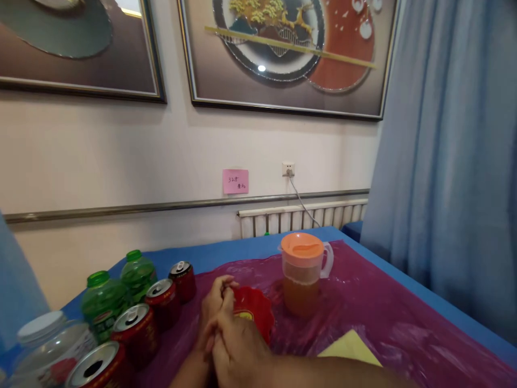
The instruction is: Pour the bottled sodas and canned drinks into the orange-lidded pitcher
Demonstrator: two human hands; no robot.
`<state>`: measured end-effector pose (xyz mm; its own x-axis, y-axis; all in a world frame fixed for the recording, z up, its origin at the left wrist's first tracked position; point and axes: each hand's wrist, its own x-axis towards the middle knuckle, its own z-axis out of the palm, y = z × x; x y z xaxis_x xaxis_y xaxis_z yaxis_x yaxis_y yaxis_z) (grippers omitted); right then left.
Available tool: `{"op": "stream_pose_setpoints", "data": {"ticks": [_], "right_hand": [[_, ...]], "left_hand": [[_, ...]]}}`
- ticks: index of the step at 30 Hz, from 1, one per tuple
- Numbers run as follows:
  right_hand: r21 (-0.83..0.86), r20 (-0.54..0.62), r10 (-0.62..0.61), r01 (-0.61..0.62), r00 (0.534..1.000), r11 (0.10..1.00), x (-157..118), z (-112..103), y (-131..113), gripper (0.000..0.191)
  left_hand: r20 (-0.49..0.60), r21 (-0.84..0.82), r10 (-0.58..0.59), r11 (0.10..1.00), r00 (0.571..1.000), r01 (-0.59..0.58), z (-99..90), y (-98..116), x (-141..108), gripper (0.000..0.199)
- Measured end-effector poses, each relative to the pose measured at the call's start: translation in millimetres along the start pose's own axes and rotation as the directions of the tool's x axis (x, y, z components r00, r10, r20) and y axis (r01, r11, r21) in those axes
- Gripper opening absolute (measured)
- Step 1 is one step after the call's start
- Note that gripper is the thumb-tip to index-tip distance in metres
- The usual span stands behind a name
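Note:
My left hand (210, 308) and my right hand (239, 339) are together at the lower middle, the right hand laid across the left with its fingers wrapped round it. Parts of the left fingers are hidden under the right hand. Just behind them lies a red scalloped dish (262, 312) with a yellow mark, partly covered by the hands. Right of the dish stands a clear pitcher (301, 291) of amber liquid with an orange lid. A yellow sheet (351, 347) lies behind my right forearm.
Several red cans (137, 335) stand at the left, beside green bottles (105, 302) and a white-lidded clear jar (52, 350). Purple plastic (388, 302) covers part of the blue table (230, 249). A blue curtain (448, 161) hangs at the right.

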<state>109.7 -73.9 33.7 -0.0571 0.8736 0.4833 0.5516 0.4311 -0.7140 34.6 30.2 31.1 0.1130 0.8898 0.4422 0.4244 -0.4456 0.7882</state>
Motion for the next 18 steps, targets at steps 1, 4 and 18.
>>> {"op": "stream_pose_setpoints", "data": {"ticks": [1, 4, 18], "right_hand": [[-0.041, 0.1, -0.032, 0.036, 0.994, 0.998, -10.2, 0.3, 8.6, 0.019], [-0.187, 0.33, -0.048, 0.115, 0.943, 0.976, -33.3, 0.9, 42.5, 0.011], [-0.347, 0.421, -0.244, 0.404, 0.873, 0.846, -37.7, -27.9, 76.7, 0.008]], "left_hand": [[0.027, 0.027, 0.036, 0.999, 0.999, -0.037, 0.9, 0.4, -0.5, 0.021], [0.068, 0.072, 0.181, 0.98, 0.981, -0.186, 3.8, 0.5, -3.1, 0.019], [0.053, 0.046, 0.341, 0.938, 0.938, -0.344, 7.6, 47.7, -12.1, 0.014]]}}
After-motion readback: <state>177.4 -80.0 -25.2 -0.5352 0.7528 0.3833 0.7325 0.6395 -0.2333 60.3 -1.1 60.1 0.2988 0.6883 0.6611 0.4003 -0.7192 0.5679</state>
